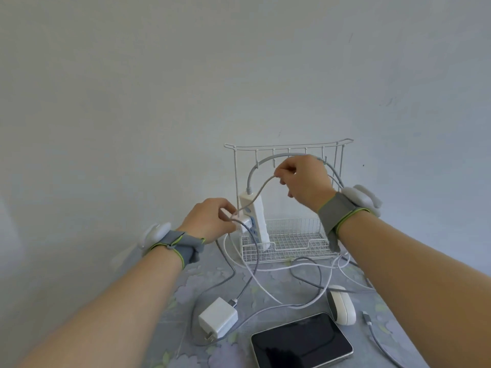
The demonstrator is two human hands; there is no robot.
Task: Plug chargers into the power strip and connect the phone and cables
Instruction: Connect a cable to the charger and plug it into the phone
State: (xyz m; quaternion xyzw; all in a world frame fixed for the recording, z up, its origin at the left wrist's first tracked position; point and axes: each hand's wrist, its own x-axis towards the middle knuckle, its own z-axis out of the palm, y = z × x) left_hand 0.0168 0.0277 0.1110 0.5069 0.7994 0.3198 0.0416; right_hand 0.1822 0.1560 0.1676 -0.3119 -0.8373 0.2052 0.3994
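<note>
A white power strip (256, 208) stands upright in a white wire rack (289, 240). My left hand (210, 219) grips a small white charger (245, 224) pressed against the strip's lower sockets. My right hand (303, 179), higher up, pinches a thin grey cable (259, 192) that runs down to the left hand. A second white charger (218, 317) lies unplugged on the table with a grey cable in it. The dark phone (301, 341) lies face up at the front. A loose cable end (366, 316) lies to its right.
Several white and grey cables (305, 282) loop across the floral tablecloth between rack and phone. A white oval case (341, 305) sits behind the phone. The strip's thick grey cord (268, 160) arches over the rack's hooks. A pale wall stands close behind.
</note>
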